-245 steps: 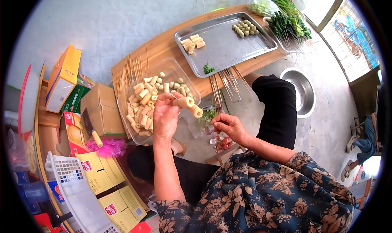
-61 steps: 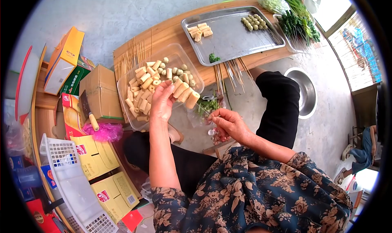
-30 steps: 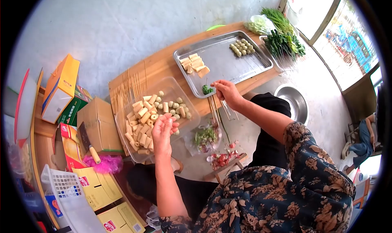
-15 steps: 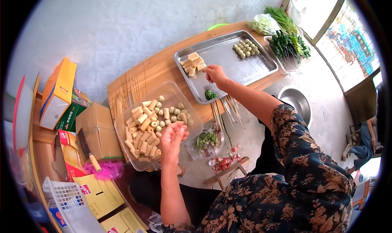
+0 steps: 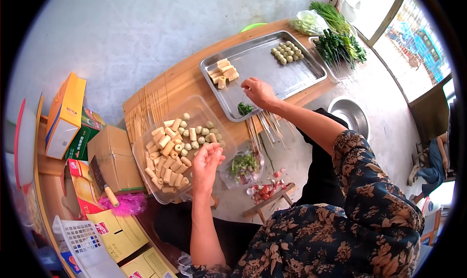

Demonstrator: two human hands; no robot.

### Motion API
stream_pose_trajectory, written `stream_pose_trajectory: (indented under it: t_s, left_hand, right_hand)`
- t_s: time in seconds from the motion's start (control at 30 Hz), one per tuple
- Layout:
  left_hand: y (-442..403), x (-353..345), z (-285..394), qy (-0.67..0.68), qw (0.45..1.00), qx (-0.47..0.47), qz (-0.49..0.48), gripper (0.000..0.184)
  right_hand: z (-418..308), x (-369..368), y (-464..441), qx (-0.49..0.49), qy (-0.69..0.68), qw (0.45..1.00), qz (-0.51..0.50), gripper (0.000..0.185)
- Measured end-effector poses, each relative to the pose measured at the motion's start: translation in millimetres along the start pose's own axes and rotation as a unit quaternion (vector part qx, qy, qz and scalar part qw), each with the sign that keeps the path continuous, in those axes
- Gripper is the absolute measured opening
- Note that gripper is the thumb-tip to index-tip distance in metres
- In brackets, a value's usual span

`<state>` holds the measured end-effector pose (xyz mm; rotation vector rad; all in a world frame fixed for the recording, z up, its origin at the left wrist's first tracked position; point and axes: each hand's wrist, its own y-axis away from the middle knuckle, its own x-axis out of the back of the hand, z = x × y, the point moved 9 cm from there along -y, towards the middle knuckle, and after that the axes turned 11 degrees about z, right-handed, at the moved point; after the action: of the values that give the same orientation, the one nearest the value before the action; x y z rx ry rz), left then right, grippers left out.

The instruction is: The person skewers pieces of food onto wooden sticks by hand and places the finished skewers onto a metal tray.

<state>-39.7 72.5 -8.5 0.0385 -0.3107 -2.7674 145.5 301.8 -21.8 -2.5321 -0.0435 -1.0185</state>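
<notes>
Since two seconds ago, the bare right hand (image 5: 259,91) has swung away from the bare left hand (image 5: 207,165) and out over the shallow rectangular metal tray (image 5: 253,61); the skewered tubes have left the space between the hands. Nearest on my feed, the left hand stands by the near right side of the clear rectangular plastic tub (image 5: 200,113), fingers loosely curled, its grip released. I see short tan hollow tubes (image 5: 168,161) heaped in that tub, with round pale green balls (image 5: 194,144) to their right. Beyond it, the right hand's fingertips are drawn together; I cannot tell whether they pinch anything. Just below them, a dark green leafy sprig (image 5: 244,109) lies in the tray's near corner. Thin wooden skewers (image 5: 269,125) jut past the near edge. Farther in, I have a pile of pale tan tubes (image 5: 222,74) at the tray's left, grouped green balls (image 5: 287,52) at its far right, and dark green leafy vegetables (image 5: 337,49) beyond.
</notes>
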Motion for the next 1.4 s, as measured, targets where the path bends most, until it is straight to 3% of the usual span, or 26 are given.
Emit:
stream_pose_trajectory:
  t_s: [0.07,0.2,0.27,0.43,0.5,0.73,0.93,1.1,1.33,1.4]
  left_hand:
    - [-1.1,-3.3,-4.1,-0.002,1.000,-0.002,-0.006,0.027]
    - [-1.9,-6.1,-10.1,-0.007,1.000,-0.012,-0.012,0.027]
    - [-4.8,-4.3,-13.3,-0.011,1.000,-0.018,-0.012,0.027]
    - [-6.7,-1.1,-15.3,-0.017,0.999,-0.025,-0.012,0.027]
    - [-6.2,-2.5,-15.2,-0.025,0.999,-0.030,-0.014,0.026]
    - [-3.7,-12.7,-7.3,-0.061,0.997,-0.035,-0.032,0.027]
    - [-2.3,-20.2,-2.1,-0.101,0.991,-0.088,-0.023,0.026]
    - [2.0,-26.2,-0.7,-0.140,0.988,-0.060,-0.039,0.027]
    - [3.7,-29.6,2.2,-0.164,0.983,-0.070,-0.043,0.027]
    - [4.0,-29.4,4.4,-0.157,0.984,-0.072,-0.043,0.027]
  right_hand:
    - [-24.0,-3.4,4.3,0.075,0.040,0.996,-0.038,0.021]
    - [-44.3,-20.7,0.3,0.181,0.085,0.980,-0.011,0.024]
    - [-56.6,-43.2,-4.0,0.283,0.187,0.939,-0.056,0.027]
    - [-67.7,-66.1,-17.5,0.352,0.312,0.878,-0.084,0.031]
    - [-77.1,-71.0,-18.0,0.444,0.329,0.834,0.012,0.028]
    - [-59.2,-106.4,-34.8,0.440,0.383,0.810,-0.054,0.025]
    - [-61.3,-93.8,-39.1,0.433,0.320,0.843,-0.006,0.016]
    - [-53.5,-88.7,-41.0,0.357,0.313,0.880,-0.025,0.016]
    - [-56.8,-85.5,-31.2,0.403,0.370,0.837,0.024,0.019]
    - [-64.0,-68.2,-30.5,0.372,0.284,0.884,-0.006,0.022]
